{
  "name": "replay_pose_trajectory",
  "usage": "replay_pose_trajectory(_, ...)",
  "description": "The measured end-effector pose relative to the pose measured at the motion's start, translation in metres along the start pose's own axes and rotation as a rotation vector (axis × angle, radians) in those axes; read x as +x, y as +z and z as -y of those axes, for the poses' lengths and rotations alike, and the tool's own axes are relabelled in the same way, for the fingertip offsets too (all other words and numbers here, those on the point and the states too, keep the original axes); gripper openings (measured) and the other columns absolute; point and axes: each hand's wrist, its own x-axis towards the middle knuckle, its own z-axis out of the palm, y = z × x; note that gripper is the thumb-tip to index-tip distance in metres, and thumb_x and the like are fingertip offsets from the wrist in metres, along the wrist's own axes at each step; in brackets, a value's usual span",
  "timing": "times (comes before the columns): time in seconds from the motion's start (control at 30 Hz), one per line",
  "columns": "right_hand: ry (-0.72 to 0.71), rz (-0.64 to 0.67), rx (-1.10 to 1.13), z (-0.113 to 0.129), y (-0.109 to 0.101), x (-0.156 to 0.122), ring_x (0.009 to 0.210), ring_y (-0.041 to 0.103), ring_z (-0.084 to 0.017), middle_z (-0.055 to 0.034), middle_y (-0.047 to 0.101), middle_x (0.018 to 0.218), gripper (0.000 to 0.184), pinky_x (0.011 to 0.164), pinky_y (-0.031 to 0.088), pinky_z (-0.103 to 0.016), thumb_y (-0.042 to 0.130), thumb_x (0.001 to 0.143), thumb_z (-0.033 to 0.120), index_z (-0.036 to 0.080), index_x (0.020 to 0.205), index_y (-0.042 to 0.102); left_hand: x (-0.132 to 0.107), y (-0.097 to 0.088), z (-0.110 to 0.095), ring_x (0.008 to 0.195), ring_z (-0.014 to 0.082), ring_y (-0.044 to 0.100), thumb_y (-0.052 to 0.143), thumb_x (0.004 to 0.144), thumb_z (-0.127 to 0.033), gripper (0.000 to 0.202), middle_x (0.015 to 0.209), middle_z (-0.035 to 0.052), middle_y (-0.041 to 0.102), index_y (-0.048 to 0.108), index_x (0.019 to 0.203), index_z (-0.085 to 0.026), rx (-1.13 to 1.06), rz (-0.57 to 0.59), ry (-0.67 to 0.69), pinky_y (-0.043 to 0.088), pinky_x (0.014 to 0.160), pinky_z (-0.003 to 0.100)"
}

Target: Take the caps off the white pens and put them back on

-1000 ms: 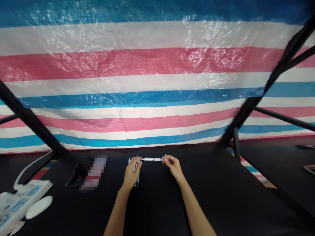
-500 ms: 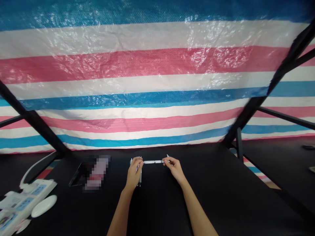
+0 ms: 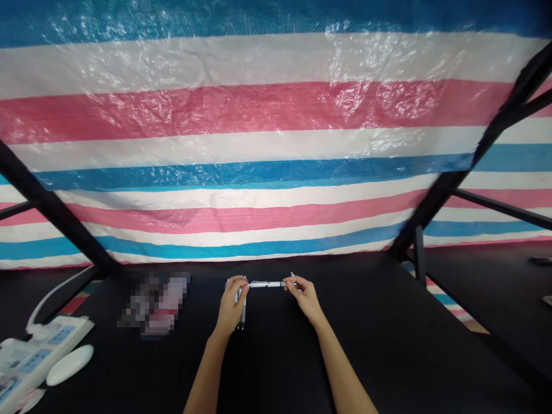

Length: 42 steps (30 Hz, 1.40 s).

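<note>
A white pen (image 3: 266, 284) with a darker band lies level between my two hands. My left hand (image 3: 232, 302) is closed, with thumb and fingers pinching its left end. My right hand (image 3: 303, 293) is closed on its right, greyish end. Beneath and beside my left hand lie several more pens (image 3: 243, 313), partly hidden by it, their dark tips pointing toward me. A small pale piece (image 3: 292, 275) shows just above my right fingertips; I cannot make out what it is or whether that hand holds it.
On the left of the black table (image 3: 388, 339) lie a white power strip (image 3: 64, 339) with a cable and a white computer mouse (image 3: 70, 365). A blurred-out flat item (image 3: 166, 305) is behind them. Black frame bars (image 3: 435, 201) rise on both sides before a striped sheet (image 3: 276, 218).
Both hands keep hold of the pen. The view has shifted slightly, so the hands and the items on the left appear a little further left.
</note>
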Motion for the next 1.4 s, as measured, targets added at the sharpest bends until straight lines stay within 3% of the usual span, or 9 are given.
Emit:
replay_pose_trajectory(0.3, 0.003, -0.006, 0.005, 0.0003, 0.0002, 0.0002, 0.066, 0.063, -0.021, -0.0054, 0.068, 0.066, 0.032, 0.064, 0.048, -0.032, 0.061, 0.073, 0.047, 0.017, 0.079, 0.069, 0.0000, -0.0007, -0.0041, 0.100, 0.0201, 0.056, 0.041, 0.088, -0.035, 0.023, 0.102, 0.0079, 0.058, 0.058, 0.093, -0.021, 0.003, 0.029, -0.007, 0.044, 0.087, 0.035)
replay_pose_trajectory(0.6, -0.001, 0.017, -0.022, 0.0006, 0.0014, -0.0001, 0.066, 0.064, -0.022, -0.0049, 0.069, 0.067, 0.034, 0.065, 0.049, -0.035, 0.060, 0.073, 0.051, 0.019, 0.080, 0.070, 0.0000, -0.0014, -0.0052, 0.093, 0.0192, 0.057, 0.037, 0.089, -0.031, 0.025, 0.094, 0.0068, 0.058, 0.059, 0.084, -0.020, 0.050, 0.027, -0.029, 0.044, 0.086, 0.035)
replay_pose_trajectory(0.77, -0.008, -0.007, -0.023, 0.0004, 0.0003, 0.0005, 0.067, 0.064, -0.022, -0.0060, 0.070, 0.069, 0.037, 0.066, 0.049, -0.034, 0.059, 0.073, 0.053, 0.019, 0.080, 0.070, -0.0005, 0.0002, -0.0009, 0.095, 0.0202, 0.056, 0.040, 0.087, -0.034, 0.023, 0.099, 0.0082, 0.057, 0.056, 0.097, -0.020, -0.001, 0.009, -0.026, 0.046, 0.083, 0.035)
replay_pose_trajectory(1.0, -0.015, 0.005, -0.039, 0.0014, 0.0017, 0.0001, 0.065, 0.064, -0.021, -0.0053, 0.069, 0.067, 0.035, 0.065, 0.049, -0.033, 0.059, 0.074, 0.051, 0.018, 0.080, 0.069, -0.0009, 0.0006, -0.0010, 0.094, 0.0192, 0.056, 0.037, 0.089, -0.033, 0.023, 0.098, 0.0074, 0.055, 0.056, 0.086, -0.021, 0.008, 0.032, -0.039, 0.044, 0.084, 0.034)
replay_pose_trajectory(1.4, -0.019, -0.016, -0.015, 0.0011, -0.0028, 0.0010, 0.066, 0.064, -0.021, -0.0057, 0.069, 0.068, 0.035, 0.064, 0.048, -0.032, 0.059, 0.074, 0.051, 0.018, 0.080, 0.070, -0.0019, 0.0017, -0.0025, 0.095, 0.0187, 0.056, 0.040, 0.087, -0.033, 0.021, 0.102, 0.0082, 0.056, 0.056, 0.093, -0.021, -0.029, 0.048, -0.034, 0.047, 0.079, 0.031)
